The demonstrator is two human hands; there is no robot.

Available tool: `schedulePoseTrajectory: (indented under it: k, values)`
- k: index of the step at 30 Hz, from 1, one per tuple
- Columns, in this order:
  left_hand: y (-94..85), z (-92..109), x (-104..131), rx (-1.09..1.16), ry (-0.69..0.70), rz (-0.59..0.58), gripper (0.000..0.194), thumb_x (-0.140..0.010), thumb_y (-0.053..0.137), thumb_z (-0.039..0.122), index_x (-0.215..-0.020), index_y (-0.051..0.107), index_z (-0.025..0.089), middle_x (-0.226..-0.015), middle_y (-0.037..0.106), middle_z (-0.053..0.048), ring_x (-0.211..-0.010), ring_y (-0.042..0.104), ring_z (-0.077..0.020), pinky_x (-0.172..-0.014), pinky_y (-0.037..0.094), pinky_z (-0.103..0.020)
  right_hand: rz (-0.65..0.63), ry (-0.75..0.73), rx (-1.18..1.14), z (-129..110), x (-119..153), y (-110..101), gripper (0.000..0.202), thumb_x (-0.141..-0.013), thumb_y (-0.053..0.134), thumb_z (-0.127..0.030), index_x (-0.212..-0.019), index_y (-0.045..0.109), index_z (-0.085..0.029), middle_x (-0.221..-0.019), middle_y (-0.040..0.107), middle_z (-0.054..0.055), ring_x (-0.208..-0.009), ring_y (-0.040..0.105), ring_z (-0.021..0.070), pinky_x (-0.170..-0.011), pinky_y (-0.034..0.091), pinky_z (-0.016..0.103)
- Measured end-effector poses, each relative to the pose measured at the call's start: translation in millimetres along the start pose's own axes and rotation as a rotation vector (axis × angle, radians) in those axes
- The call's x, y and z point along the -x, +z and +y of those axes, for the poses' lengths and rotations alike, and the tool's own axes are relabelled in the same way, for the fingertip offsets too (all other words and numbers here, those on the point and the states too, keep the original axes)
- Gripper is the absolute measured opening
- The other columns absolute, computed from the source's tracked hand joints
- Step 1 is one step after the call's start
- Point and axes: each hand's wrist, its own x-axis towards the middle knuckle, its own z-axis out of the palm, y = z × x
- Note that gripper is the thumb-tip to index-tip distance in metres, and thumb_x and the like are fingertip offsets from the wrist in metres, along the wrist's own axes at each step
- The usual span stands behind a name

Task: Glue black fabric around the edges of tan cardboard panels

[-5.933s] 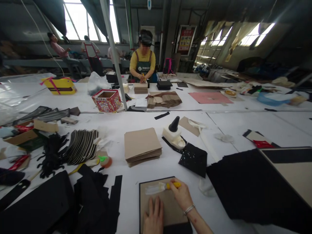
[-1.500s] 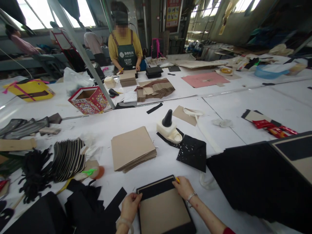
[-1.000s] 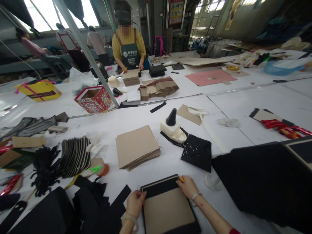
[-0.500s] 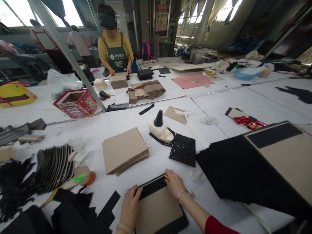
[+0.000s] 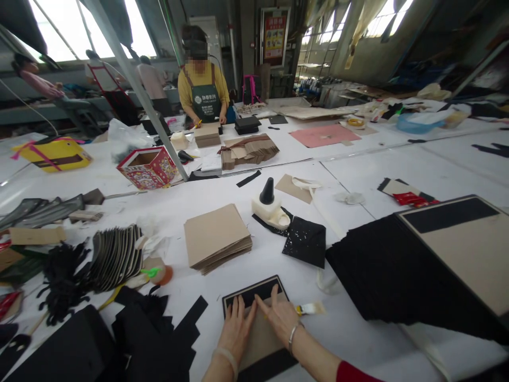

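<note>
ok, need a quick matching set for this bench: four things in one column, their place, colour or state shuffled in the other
1. brush
2. cardboard stack
3. box
4. left hand

A. red-patterned, open-topped
B. on the black-edged board
C. tan, left of the cone-capped bottle
D. pale bristles, beside the right hand

1-D, 2-C, 3-A, 4-B
</note>
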Motion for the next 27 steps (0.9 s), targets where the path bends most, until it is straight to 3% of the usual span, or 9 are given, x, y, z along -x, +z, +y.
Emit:
schedulePoseTrajectory:
  k: [3,8,14,21,24,27]
  values:
    - [4.3,2,5,-0.007,0.013,0.028,0.077,-0.083,0.057,0.008,-0.151,0.025,0.024,-0.145,0.050,-0.026,-0.134,0.048,-0.0409,-0.101,0.051,-0.057,-0.014,0.004,0.044,-4,4,8,0.084,-0.084,0.042,0.004,-0.154,0.018,-0.036,-0.145,0.031,0.038,-0.070,0.072,0.0297,-0.053,0.057,0.040]
    - [4.1,-4,19,0.001,0.043,0.067,0.073,-0.083,0.053,0.007,-0.151,0.027,0.014,-0.153,0.040,-0.024,-0.143,0.037,-0.0359,-0.109,0.047,-0.052,-0.009,-0.001,0.036,6,16,12,0.085,-0.083,0.039,0.005,-0.155,0.017,-0.034,-0.151,0.019,0.033,-0.070,0.072,0.0274,-0.056,0.060,0.042]
    - [4.1,-13,37,-0.015,0.021,0.025,0.065,-0.082,0.047,0.001,-0.146,0.037,0.009,-0.154,0.041,-0.017,-0.140,0.042,-0.0323,-0.109,0.049,-0.044,-0.030,0.013,-0.006,14,29,3,0.085,-0.080,0.030,0.010,-0.154,0.021,-0.029,-0.155,0.015,0.027,-0.079,0.073,0.0277,-0.066,0.061,0.043]
    - [-19.2,-22,72,0.179,-0.014,0.017,0.057,-0.093,0.046,0.023,-0.145,0.036,0.003,-0.150,0.047,-0.018,-0.137,0.047,-0.0304,-0.113,0.045,-0.044,0.061,0.024,-0.111,14,25,27,0.091,-0.071,0.015,0.016,-0.152,0.030,-0.022,-0.156,0.009,0.025,-0.081,0.072,0.0250,-0.071,0.059,0.043]
    - [-26.7,-27,89,0.379,-0.187,0.076,0.039,-0.085,0.057,0.020,-0.124,0.062,0.018,-0.130,0.067,-0.010,-0.123,0.059,-0.0260,-0.114,0.042,-0.042,0.051,0.043,-0.228,23,18,33,0.079,-0.076,0.016,0.011,-0.146,0.043,-0.015,-0.159,0.010,0.021,-0.090,0.071,0.0241,-0.076,0.058,0.040]
    - [-33.3,-40,114,0.422,-0.545,0.153,0.020,-0.082,0.056,0.009,-0.083,0.070,0.025,-0.090,0.076,-0.002,-0.092,0.068,-0.0195,-0.103,0.048,-0.038,0.055,0.039,-0.342,38,12,33,0.055,-0.091,0.020,-0.005,-0.126,0.060,-0.016,-0.157,0.026,0.016,-0.098,0.069,0.0249,-0.082,0.056,0.040]
